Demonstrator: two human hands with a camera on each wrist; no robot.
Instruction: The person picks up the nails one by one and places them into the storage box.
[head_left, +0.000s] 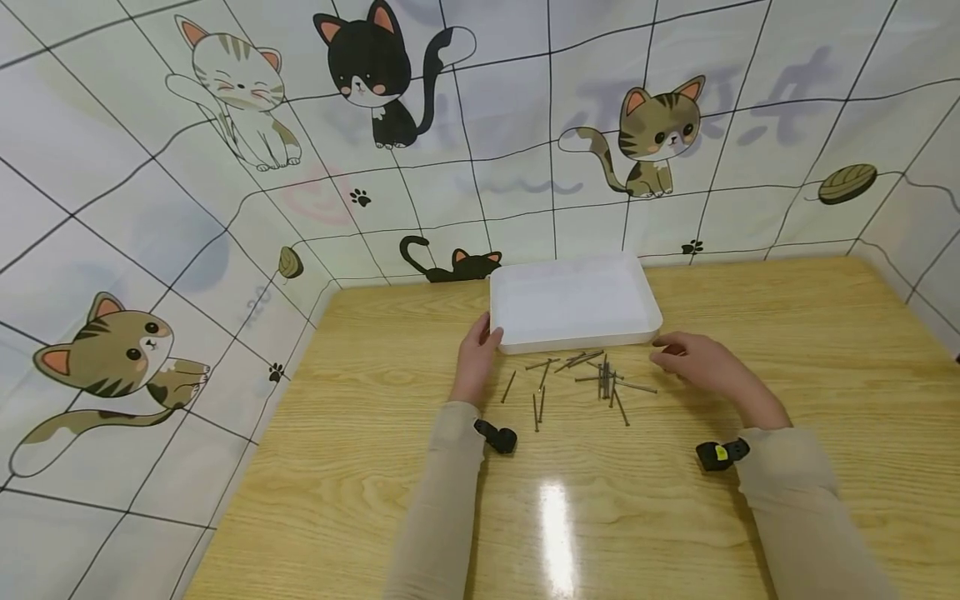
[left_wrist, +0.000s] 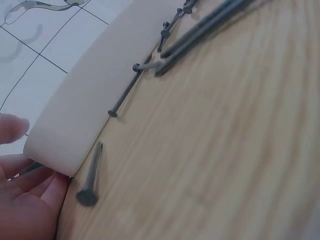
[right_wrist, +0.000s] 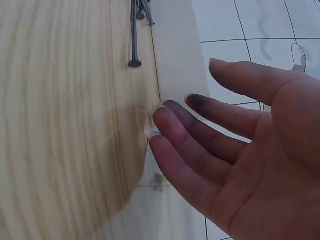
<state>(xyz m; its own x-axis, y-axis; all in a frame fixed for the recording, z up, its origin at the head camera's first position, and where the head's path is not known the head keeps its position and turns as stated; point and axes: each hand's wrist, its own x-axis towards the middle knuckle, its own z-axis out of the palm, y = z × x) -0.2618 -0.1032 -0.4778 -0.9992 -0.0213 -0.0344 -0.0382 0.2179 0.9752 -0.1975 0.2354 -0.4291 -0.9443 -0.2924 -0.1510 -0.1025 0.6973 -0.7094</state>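
Head view: nails (head_left: pixel 605 379) lie loose mid-counter (head_left: pixel 360 467); work looks barely begun. Beyond, the left hand (head_left: pixel 474 358) touches the near left corner of the white tray (head_left: pixel 573 302), whether gripping I cannot tell; the right hand (head_left: pixel 701 360) has a relaxed, empty grip beside the right corner. Bare inside, the tray sits near the counter's far edge.

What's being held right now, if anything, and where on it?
The left hand touches the white tray at its left end, by the near corner; whether it grips there cannot be told. The right hand holds nothing.
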